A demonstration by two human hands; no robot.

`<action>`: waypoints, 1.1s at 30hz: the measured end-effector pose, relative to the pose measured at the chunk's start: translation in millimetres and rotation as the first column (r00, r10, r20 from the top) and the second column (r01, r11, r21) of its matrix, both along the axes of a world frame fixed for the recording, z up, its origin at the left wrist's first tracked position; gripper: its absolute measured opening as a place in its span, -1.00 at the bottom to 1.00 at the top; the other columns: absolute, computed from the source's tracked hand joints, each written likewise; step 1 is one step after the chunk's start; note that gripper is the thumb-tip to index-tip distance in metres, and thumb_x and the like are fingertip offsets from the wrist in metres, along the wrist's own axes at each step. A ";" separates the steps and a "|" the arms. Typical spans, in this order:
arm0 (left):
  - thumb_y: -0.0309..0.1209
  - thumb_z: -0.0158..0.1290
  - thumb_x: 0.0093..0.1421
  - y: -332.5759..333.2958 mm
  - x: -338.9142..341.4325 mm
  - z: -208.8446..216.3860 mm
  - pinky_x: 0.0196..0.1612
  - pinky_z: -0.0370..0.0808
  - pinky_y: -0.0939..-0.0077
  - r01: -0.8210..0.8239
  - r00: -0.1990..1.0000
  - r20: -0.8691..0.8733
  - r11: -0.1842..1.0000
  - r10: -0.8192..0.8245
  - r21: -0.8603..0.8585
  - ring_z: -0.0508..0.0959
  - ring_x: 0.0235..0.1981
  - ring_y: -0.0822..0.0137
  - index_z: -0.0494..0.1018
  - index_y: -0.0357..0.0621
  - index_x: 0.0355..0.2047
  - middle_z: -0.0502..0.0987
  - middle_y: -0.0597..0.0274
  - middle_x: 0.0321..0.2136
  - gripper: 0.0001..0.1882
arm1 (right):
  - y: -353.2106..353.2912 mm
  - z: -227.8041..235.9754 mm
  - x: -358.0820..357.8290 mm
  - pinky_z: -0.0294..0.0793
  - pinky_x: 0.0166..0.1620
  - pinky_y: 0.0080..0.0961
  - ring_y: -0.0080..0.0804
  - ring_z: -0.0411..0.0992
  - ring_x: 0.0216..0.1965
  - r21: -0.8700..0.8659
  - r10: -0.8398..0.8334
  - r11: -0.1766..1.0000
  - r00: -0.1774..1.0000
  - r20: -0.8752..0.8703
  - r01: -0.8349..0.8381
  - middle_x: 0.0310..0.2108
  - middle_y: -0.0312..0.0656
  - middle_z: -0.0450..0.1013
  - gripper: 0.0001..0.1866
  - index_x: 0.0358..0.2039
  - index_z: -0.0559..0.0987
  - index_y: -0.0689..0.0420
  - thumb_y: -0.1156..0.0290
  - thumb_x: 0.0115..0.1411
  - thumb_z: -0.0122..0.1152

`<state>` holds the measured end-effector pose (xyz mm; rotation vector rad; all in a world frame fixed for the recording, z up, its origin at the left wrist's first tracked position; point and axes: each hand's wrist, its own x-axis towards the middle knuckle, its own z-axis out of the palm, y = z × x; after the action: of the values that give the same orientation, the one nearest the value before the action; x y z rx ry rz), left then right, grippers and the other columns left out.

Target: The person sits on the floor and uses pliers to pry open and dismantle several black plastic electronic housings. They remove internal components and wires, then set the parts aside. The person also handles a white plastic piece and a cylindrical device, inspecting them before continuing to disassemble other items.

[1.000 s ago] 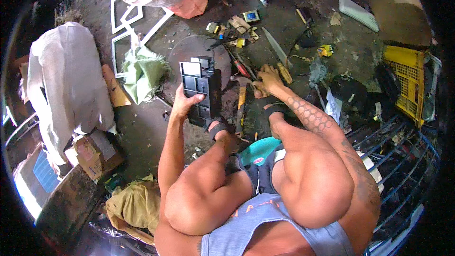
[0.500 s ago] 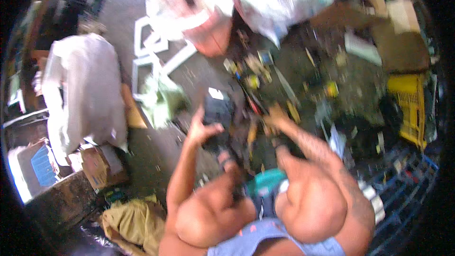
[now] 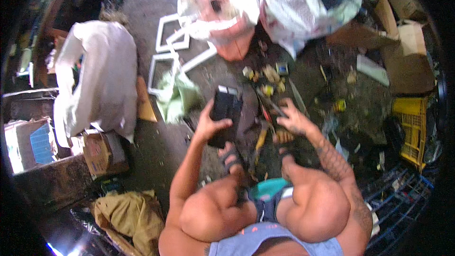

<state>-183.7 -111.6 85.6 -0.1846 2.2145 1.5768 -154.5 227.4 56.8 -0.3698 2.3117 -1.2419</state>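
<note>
My left hand (image 3: pixel 211 124) grips a flat, dark rectangular device (image 3: pixel 224 107) with a pale strip on its far end, the thumb lying across its near part. To the right of it, my right hand (image 3: pixel 293 119) is closed round a slender dark tool (image 3: pixel 271 102) that points forward and left. Blur hides what kind of tool it is. On the ground below that hand lies a yellow-handled tool (image 3: pixel 260 138). Just beyond both hands is a small heap of yellow and dark scraps (image 3: pixel 268 79).
Ahead stand a white-and-orange sack (image 3: pixel 232 42) and a large clear plastic bag (image 3: pixel 294 14). White frames (image 3: pixel 160 35) and a pale green sack (image 3: pixel 177 96) lie front left. A white sack (image 3: pixel 106 76) stands left, a yellow crate (image 3: pixel 410 130) right.
My right hand has lifted from the ground, now with the slender tool in it. My left hand still holds the dark device. The whole view has shifted slightly.
</note>
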 end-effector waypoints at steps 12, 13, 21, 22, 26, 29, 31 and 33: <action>-0.50 0.43 -0.30 12.3 -13.6 38.9 0.10 0.36 0.41 0.040 0.995 0.090 0.990 -0.052 0.135 0.45 -0.01 0.29 0.08 -0.25 0.25 0.40 0.06 0.03 0.08 | -23.5 30.6 -14.4 0.30 0.14 -0.22 0.10 0.31 0.04 -0.078 0.105 0.991 0.990 -0.096 -0.112 0.03 0.16 0.28 -0.44 0.08 0.34 0.26 0.45 0.01 0.07; -0.50 0.43 -0.30 13.1 -13.2 39.7 0.10 0.36 0.42 0.056 0.995 0.073 0.994 -0.064 0.097 0.45 -0.01 0.29 0.09 -0.25 0.25 0.40 0.06 0.04 0.08 | -23.2 31.4 -12.5 0.32 0.12 -0.21 0.11 0.32 0.03 -0.056 0.119 0.990 0.985 -0.126 -0.127 0.02 0.16 0.27 -0.47 0.06 0.36 0.25 0.46 0.01 0.07; -0.45 0.45 -0.38 -7.0 -12.5 35.7 0.04 0.39 0.47 0.106 0.984 0.123 0.983 -0.125 0.148 0.47 -0.10 0.37 0.23 -0.32 0.15 0.48 0.15 -0.09 0.00 | -30.3 61.3 -3.3 0.48 -0.22 -0.32 -0.21 0.41 -0.34 -0.225 0.135 0.972 0.941 0.310 -0.066 -0.36 -0.09 0.32 -0.67 -0.16 0.43 0.15 0.54 -0.01 -0.01; -0.45 0.45 -0.40 -13.1 -13.5 35.7 0.02 0.40 0.49 0.101 0.977 0.167 0.981 -0.130 0.167 0.48 -0.14 0.38 0.27 -0.33 0.11 0.50 0.19 -0.13 -0.02 | -30.6 68.0 -1.8 0.51 -0.30 -0.37 -0.33 0.43 -0.43 -0.285 0.132 0.959 0.892 0.433 -0.003 -0.47 -0.17 0.36 -0.68 -0.19 0.43 0.13 0.55 -0.02 -0.04; -0.46 0.45 -0.48 -21.4 -13.5 36.6 -0.03 0.43 0.49 0.087 0.996 -0.030 0.914 -0.082 0.396 0.51 -0.21 0.41 0.40 -0.32 -0.04 0.53 0.26 -0.21 -0.14 | -29.9 95.0 1.7 0.44 -0.48 -0.49 -0.47 0.37 -0.49 -0.618 0.234 0.728 0.739 0.631 0.297 -0.55 -0.28 0.35 -0.71 -0.24 0.39 0.25 0.59 -0.06 -0.03; -0.46 0.45 -0.50 -2.6 -7.8 41.5 -0.05 0.44 0.48 -0.081 0.994 -0.033 0.901 0.105 0.426 0.52 -0.22 0.40 0.41 -0.31 -0.07 0.54 0.26 -0.22 -0.15 | -40.6 110.0 2.1 0.41 -0.50 -0.50 -0.39 0.36 -0.41 -0.724 0.221 0.509 0.742 0.633 0.465 -0.36 -0.10 0.36 -0.86 -0.45 0.40 0.27 0.64 -0.11 -0.04; -0.49 0.45 -0.43 19.8 -4.4 46.2 -0.08 0.45 0.47 -0.155 0.962 -0.157 0.920 0.223 0.359 0.52 -0.24 0.40 0.41 -0.27 -0.11 0.54 0.26 -0.25 -0.25 | -53.1 115.5 -1.1 0.39 -0.49 -0.45 -0.34 0.34 -0.38 -0.767 0.236 0.322 0.738 0.632 0.554 -0.20 0.01 0.31 -0.96 -0.60 0.37 0.25 0.63 -0.13 -0.07; -0.53 0.43 -0.35 51.9 -2.0 44.6 -0.11 0.46 0.46 -0.297 0.884 -0.270 0.905 0.381 0.306 0.51 -0.27 0.41 0.39 -0.23 -0.15 0.52 0.29 -0.29 -0.33 | -66.3 117.3 -4.4 0.39 -0.46 -0.38 -0.31 0.31 -0.35 -0.736 0.473 0.099 0.619 0.627 0.670 -0.17 -0.02 0.27 -0.96 -0.61 0.34 0.20 0.53 -0.06 -0.07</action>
<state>-185.6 -59.7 130.3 -0.2692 2.2763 2.2132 -159.0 161.1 174.1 0.0505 0.2949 -2.3368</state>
